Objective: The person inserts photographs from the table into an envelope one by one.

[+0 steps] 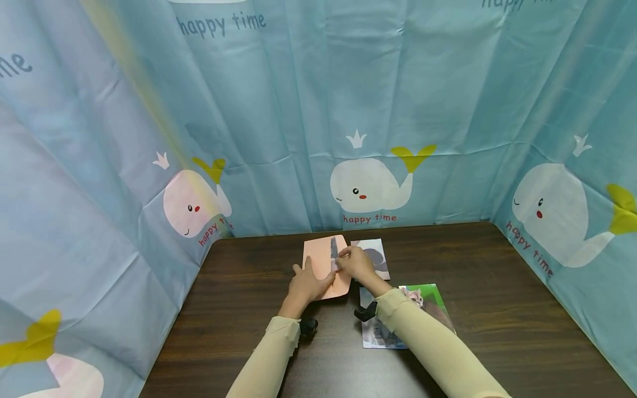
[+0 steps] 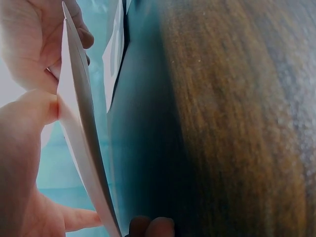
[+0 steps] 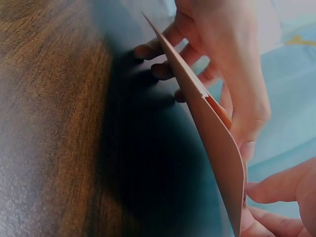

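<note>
A peach paper envelope (image 1: pixel 316 251) is raised off the table near its back edge. My left hand (image 1: pixel 306 284) holds it from the near side, thumb on top and fingers underneath, as the right wrist view shows. My right hand (image 1: pixel 357 264) pinches a grey-and-white slip, apparently a picture card (image 1: pixel 334 247), at the envelope's right side. Most of that card is hidden by the envelope and fingers. In the left wrist view the envelope (image 2: pixel 79 116) appears edge-on, with my right hand (image 2: pixel 42 44) beyond it.
A grey-and-white picture card (image 1: pixel 375 257) lies just right of the envelope. Beneath my right forearm are a picture with a green border and a kitten (image 1: pixel 432 296) and another picture (image 1: pixel 375 334). Whale-print curtains (image 1: pixel 298 110) enclose the brown wooden table (image 1: pixel 507 293).
</note>
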A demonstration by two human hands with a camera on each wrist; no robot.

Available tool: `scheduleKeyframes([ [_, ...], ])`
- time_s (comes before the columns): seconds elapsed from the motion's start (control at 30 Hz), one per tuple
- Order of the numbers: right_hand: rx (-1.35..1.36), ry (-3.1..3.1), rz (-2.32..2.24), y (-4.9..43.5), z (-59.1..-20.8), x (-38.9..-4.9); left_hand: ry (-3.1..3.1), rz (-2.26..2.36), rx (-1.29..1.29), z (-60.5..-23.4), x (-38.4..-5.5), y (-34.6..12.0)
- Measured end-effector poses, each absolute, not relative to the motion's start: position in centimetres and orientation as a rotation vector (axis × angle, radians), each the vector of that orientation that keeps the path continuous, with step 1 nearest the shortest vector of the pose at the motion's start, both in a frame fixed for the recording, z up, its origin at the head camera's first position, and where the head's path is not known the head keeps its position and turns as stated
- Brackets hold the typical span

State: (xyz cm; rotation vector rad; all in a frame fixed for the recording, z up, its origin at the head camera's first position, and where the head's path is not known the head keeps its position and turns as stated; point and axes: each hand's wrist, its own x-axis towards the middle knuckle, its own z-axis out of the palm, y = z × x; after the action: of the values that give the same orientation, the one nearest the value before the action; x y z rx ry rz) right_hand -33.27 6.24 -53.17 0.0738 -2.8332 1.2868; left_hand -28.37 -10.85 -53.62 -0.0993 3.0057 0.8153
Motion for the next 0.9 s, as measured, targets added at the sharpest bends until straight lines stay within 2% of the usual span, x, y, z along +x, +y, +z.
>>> scheduleKeyframes([
  [0.47, 0.153, -2.853, 1.207, 6.0, -53.7, -32.9, 3.014, 0.823, -0.099, -53.8, -28.5, -11.0],
  [0.9, 0.216, -2.703, 1.452, 7.9, -53.9, -32.5, 2.990, 0.829, -0.118, -53.6, -28.6, -11.0],
])
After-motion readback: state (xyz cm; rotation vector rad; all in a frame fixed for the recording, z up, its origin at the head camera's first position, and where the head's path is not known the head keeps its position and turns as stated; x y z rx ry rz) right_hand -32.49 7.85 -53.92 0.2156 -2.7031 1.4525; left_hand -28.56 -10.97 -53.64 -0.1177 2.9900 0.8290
